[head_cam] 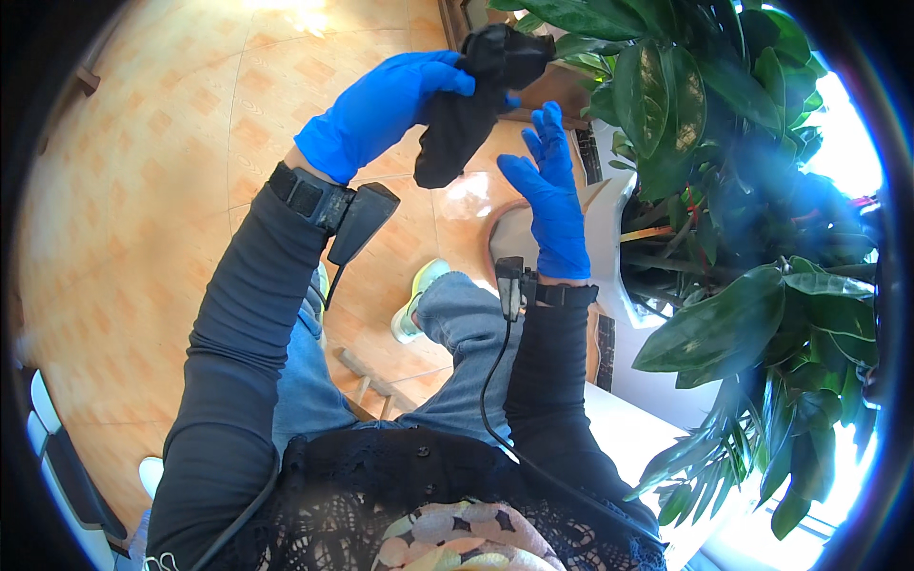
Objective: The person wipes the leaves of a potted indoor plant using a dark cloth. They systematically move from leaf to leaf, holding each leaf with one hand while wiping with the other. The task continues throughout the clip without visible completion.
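Observation:
My left hand (400, 103), in a blue disposable glove, grips a black cloth (464, 121). One end of the cloth hangs down, and its upper part meets the tip of a green leaf (589, 46); whether it wraps around the leaf cannot be told. A bit of blue glove shows beyond the cloth's right edge. To the right, my right hand (550, 200), gloved in blue too, is raised with its fingers apart and nothing in it. Beside it stands a large leafy potted plant (660, 107) in a white pot (607, 228).
A wooden stool (368, 378) shows between my legs, above the tiled floor (143, 235). Broad leaves (721, 325) crowd the right side in front of bright light. White-and-black furniture (64, 471) stands at the lower left. Cables run from the devices strapped to both wrists.

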A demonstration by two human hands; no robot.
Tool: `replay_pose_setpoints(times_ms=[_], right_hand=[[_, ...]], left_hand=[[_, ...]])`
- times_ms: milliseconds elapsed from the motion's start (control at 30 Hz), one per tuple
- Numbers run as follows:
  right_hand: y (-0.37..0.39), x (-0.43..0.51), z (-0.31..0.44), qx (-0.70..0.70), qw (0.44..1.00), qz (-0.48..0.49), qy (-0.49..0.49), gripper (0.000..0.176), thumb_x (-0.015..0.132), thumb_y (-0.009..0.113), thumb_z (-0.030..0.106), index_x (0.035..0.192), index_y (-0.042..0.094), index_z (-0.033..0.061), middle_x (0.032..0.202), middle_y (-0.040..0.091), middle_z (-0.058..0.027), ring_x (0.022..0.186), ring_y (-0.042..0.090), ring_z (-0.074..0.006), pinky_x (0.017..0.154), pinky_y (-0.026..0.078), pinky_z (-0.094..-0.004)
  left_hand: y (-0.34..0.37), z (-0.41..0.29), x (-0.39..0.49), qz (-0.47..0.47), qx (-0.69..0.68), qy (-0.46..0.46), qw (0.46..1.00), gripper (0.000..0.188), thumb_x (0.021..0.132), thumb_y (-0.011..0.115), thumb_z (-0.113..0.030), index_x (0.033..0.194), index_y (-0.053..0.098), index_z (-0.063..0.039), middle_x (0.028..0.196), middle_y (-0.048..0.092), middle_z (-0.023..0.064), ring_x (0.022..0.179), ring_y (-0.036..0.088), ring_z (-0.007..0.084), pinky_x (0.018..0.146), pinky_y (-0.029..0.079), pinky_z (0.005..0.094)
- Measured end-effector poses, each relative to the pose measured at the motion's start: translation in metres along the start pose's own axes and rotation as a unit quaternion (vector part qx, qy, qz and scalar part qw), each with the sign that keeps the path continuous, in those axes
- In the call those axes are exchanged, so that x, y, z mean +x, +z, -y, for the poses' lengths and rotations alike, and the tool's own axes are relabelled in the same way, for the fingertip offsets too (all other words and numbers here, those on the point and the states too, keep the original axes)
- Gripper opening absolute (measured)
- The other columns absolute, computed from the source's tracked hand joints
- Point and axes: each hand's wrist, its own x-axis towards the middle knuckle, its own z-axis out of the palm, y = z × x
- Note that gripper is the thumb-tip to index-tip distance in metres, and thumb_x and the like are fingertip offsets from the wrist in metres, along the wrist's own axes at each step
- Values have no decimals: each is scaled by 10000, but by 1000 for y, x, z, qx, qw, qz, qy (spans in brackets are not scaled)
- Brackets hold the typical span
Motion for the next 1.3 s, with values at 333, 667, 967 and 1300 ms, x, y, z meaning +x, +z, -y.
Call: replay_pose_setpoints(times_ms=[333,667,967,1300], right_hand=[[1,-12,-6,-32,982,159,92,725,821,788,21,1467,460,64,1303,621,-96,1164,598,-187,1007,470,-315],[-3,1,2,17,998,21,65,313,856,722,30,1150,620,61,1022,691,-55,924,657,-147,845,526,-271],[12,12,-8,441,894,-36,64,334,990,583,137,1306,556,30,1260,631,-159,1143,636,-273,1001,525,-399],[-27,9,-20,124,981,-128,-80,436,1011,544,172,1409,457,16,1393,547,-181,1269,554,-314,1087,465,-454]], left_hand=[[-3,-6,-6,34,66,-76,994,263,1043,508,-184,1219,701,-210,1411,560,83,1280,546,290,1085,462,342],[-25,39,1,-161,127,-70,976,354,979,631,-354,1263,687,-151,1111,732,138,1046,694,320,925,553,358],[55,-25,11,-2,114,-36,993,537,922,714,-153,1432,546,-162,1346,616,162,1247,591,341,1041,496,388],[58,-6,16,3,-80,-69,994,411,984,594,-46,1363,628,-201,1160,721,126,1012,719,274,933,579,356]])
